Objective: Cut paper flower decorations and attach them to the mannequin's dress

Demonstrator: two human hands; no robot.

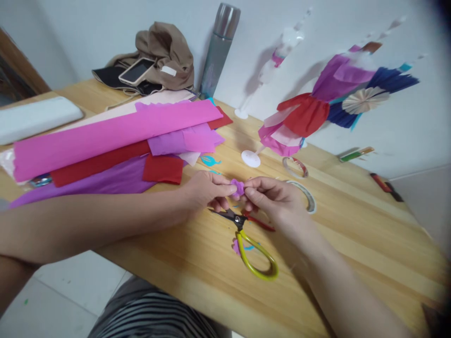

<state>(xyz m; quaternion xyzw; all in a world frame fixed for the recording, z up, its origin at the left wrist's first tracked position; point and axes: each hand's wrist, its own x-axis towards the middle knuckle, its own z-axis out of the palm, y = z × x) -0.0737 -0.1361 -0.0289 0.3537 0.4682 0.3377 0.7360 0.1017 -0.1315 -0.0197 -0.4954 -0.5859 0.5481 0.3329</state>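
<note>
Capped flask (219, 54) on the counter (169, 256), can't see inside; left hand (202, 190) and right hand (276, 196) both got a pinched grip on purple paper (238, 188)

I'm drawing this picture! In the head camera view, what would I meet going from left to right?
Long white object, phone, left hand, small purple piece pinched between both hands, right hand, red-and-black item.
</note>
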